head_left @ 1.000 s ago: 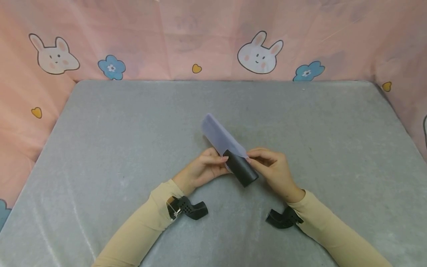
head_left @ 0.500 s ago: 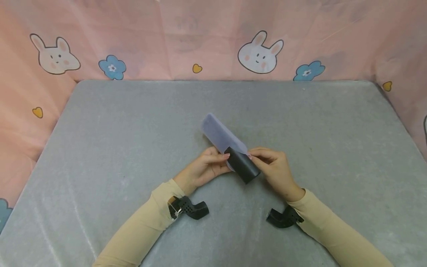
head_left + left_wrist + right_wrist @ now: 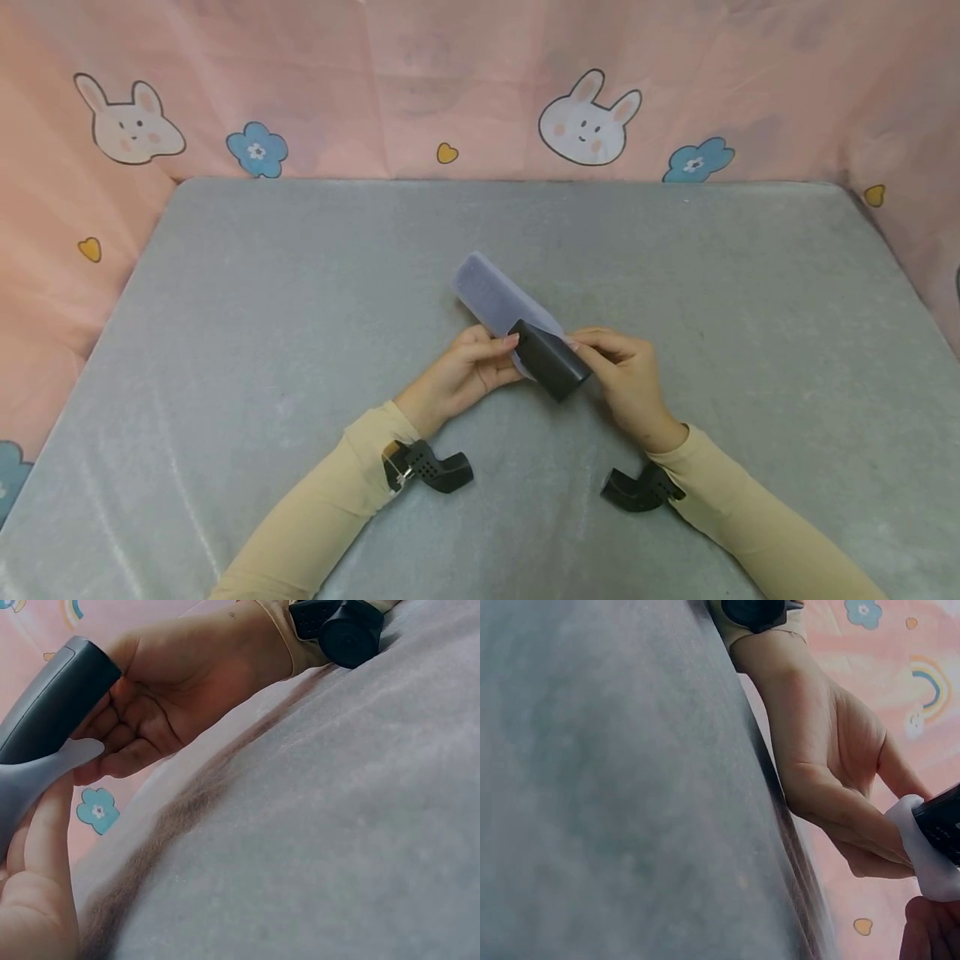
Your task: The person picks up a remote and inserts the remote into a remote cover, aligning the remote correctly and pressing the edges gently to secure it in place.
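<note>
Both hands are working mid-table on a black handheld piece (image 3: 553,364) and a pale translucent cover (image 3: 501,293). The cover is slanting from far left toward near right; the black piece is lying along its near-right end, far end against or inside it, near end sticking out. Can't tell how deep it's sitting. Left hand (image 3: 468,371) is gripping from the left: thumb resting at the black piece's left edge, fingers supporting the cover from below. Right hand (image 3: 626,383) is pinching the cover's edge on the right, thumb and forefinger close together, other fingers curling loosely. Both are holding over a table (image 3: 300,317) with grey cloth. Beige sleeves (image 3: 330,492) are covering the forearms, black wrist cameras (image 3: 444,472) pointing inward. Pink curtain (image 3: 375,83) is hanging on the far side, showing rabbits, blue flowers and yellow hearts.
</note>
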Demonstrator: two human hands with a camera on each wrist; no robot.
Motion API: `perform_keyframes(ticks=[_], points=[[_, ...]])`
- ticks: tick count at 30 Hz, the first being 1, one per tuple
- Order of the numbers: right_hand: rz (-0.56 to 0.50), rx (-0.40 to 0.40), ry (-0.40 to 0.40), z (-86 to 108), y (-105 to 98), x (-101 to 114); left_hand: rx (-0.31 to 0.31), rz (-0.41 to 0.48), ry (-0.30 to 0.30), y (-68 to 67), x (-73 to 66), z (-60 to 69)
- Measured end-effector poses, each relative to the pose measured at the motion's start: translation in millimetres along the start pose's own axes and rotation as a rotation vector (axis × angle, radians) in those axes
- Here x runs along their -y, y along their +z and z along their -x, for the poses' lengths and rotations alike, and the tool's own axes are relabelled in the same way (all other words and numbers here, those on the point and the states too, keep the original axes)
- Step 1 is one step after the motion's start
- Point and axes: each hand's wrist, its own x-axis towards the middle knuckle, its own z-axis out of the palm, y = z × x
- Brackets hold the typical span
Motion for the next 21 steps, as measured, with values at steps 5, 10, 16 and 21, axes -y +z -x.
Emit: perform_keyframes(ticks=[5, 10, 16, 21], points=[[-0.059, -0.035, -0.014, -0.1, 0.5, 1.3, -0.028, 0.000, 0.014, 1.0, -0.1, -0.8], [-0.061, -0.044, -0.028, -0.2, 0.7, 2.2, -0.074, -0.006, 0.025, 2.6, -1.2, -0.6], [0.012, -0.003, -0.049, -0.5, 0.6, 1.9, -0.143, 0.001, 0.036, 3.6, -3.8, -1.0], [0.005, 0.027, -0.077, -0.4, 0.6, 1.7, -0.204, -0.003, 0.042, 4.0, -8.8, -1.9]])
